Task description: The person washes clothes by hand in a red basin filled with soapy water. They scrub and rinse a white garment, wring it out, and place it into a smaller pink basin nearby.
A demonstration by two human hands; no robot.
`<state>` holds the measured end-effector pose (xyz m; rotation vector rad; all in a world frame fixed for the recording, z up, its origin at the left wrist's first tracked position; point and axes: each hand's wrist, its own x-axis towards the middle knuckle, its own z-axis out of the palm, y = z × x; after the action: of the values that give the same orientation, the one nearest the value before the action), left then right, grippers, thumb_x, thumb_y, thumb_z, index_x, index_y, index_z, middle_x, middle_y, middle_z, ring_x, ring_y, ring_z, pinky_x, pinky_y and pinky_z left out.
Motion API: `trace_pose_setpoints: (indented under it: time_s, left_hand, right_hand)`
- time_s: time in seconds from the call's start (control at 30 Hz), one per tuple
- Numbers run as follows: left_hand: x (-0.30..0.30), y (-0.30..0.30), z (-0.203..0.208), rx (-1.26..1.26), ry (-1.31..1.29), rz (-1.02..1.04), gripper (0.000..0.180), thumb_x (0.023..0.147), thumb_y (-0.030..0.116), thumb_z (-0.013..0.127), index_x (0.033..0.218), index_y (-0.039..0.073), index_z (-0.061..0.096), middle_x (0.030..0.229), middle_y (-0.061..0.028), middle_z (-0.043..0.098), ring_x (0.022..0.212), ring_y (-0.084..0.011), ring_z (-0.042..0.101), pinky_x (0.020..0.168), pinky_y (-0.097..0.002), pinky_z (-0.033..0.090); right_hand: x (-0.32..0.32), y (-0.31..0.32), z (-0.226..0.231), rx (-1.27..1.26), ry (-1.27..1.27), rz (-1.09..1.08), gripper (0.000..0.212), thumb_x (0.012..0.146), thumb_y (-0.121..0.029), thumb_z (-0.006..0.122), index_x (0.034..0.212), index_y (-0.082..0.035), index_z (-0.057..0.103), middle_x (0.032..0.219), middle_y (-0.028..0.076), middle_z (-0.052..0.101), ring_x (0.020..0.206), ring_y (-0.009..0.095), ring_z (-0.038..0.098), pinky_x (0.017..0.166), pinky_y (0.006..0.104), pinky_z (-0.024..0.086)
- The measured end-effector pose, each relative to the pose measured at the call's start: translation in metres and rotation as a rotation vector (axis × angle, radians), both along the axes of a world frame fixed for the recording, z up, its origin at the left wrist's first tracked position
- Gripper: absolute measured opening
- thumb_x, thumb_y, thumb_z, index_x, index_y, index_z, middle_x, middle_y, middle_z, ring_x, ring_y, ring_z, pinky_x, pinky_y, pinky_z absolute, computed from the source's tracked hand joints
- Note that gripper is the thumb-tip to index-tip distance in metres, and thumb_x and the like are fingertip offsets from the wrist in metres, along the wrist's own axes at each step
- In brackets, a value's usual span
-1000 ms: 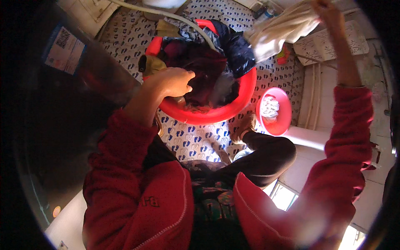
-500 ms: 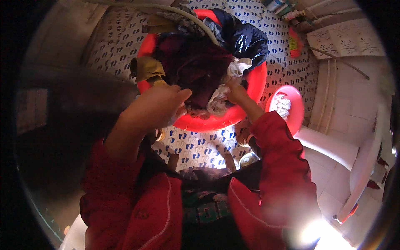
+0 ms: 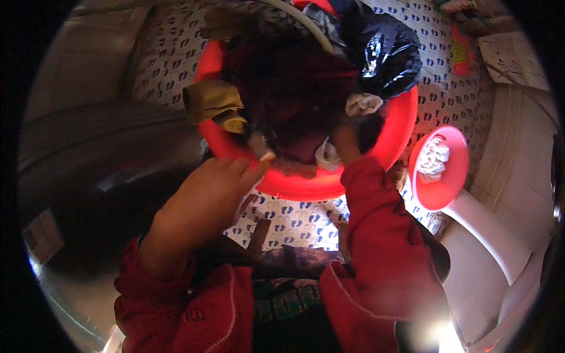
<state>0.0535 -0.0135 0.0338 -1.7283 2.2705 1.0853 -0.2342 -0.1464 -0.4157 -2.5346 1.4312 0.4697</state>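
A red tub (image 3: 406,126) on the floor holds a heap of wet-looking clothes, with a dark maroon cloth (image 3: 294,100) on top. My right hand (image 3: 348,144) reaches down into the heap at the tub's near right side, its fingers hidden among the cloth. Beside it lie a whitish cloth (image 3: 328,156) and a bunched pale cloth (image 3: 364,105). Over the tub's near left rim is my left hand (image 3: 215,185), fingers curled together; whatever they pinch, if anything, is too small to make out. A mustard-yellow cloth (image 3: 215,100) hangs over the left rim.
A black plastic bag (image 3: 385,53) bulges at the tub's far right. To the right stands a pink-red basin (image 3: 438,194) with white cloth (image 3: 434,156) inside. A pale hose (image 3: 306,26) arches over the tub's far side. A large dark rounded object (image 3: 106,170) fills the left.
My left hand has drawn back toward me, down and left. My right hand has moved deeper into the clothes, its fingers now out of sight. The whole view has shifted.
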Motion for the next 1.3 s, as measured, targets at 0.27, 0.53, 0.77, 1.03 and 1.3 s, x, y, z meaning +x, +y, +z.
trace_pose_setpoints:
  time_s: [0.27, 0.53, 0.77, 1.03, 1.3]
  left_hand:
    - [0.019, -0.018, -0.027, 0.088, -0.249, 0.047, 0.038, 0.089, 0.015, 0.07, 0.124, 0.004, 0.061, 0.107, -0.0188, 0.068, 0.102, -0.0401, 0.065, 0.084, -0.0493, 0.053]
    - [0.009, -0.003, -0.011, -0.107, -0.026, 0.012, 0.038, 0.091, 0.02, 0.07, 0.122, 0.002, 0.061, 0.109, -0.0185, 0.068, 0.106, -0.0404, 0.066, 0.086, -0.0496, 0.053]
    - [0.008, 0.01, 0.001, -0.158, 0.009, 0.011, 0.035, 0.092, 0.025, 0.071, 0.116, 0.001, 0.063, 0.107, -0.0219, 0.068, 0.104, -0.0409, 0.066, 0.086, -0.0498, 0.052]
    - [0.025, 0.024, 0.009, -0.084, 0.018, 0.033, 0.035, 0.09, 0.021, 0.072, 0.118, 0.002, 0.062, 0.105, -0.0217, 0.068, 0.102, -0.0401, 0.067, 0.083, -0.05, 0.053]
    - [0.022, 0.017, 0.017, -0.189, -0.011, 0.009, 0.037, 0.089, 0.015, 0.07, 0.122, 0.004, 0.059, 0.105, -0.0167, 0.067, 0.101, -0.0366, 0.067, 0.083, -0.0483, 0.054]
  right_hand:
    - [-0.017, 0.001, 0.045, 0.065, -0.559, -0.413, 0.035, 0.077, -0.013, 0.074, 0.111, -0.01, 0.073, 0.113, 0.016, 0.073, 0.106, 0.034, 0.07, 0.082, 0.0462, 0.056]
    - [-0.027, -0.047, 0.276, 0.465, -0.961, -0.292, 0.03, 0.066, -0.006, 0.081, 0.09, -0.005, 0.064, 0.085, 0.003, 0.064, 0.081, 0.013, 0.06, 0.074, 0.0303, 0.051]
    - [-0.015, -0.02, 0.465, 0.252, -0.91, -0.045, 0.026, 0.07, -0.006, 0.08, 0.089, -0.004, 0.062, 0.082, 0.001, 0.062, 0.079, 0.01, 0.058, 0.072, 0.0279, 0.05]
    - [-0.023, 0.0, 0.292, 0.661, -0.499, -0.01, 0.04, 0.077, -0.013, 0.083, 0.112, -0.003, 0.066, 0.111, 0.013, 0.067, 0.105, 0.025, 0.066, 0.095, 0.0385, 0.052]
    - [0.022, 0.04, 0.095, 0.168, -0.202, -0.215, 0.067, 0.082, -0.021, 0.077, 0.134, 0.011, 0.05, 0.125, 0.029, 0.065, 0.113, 0.044, 0.066, 0.098, 0.0498, 0.053]
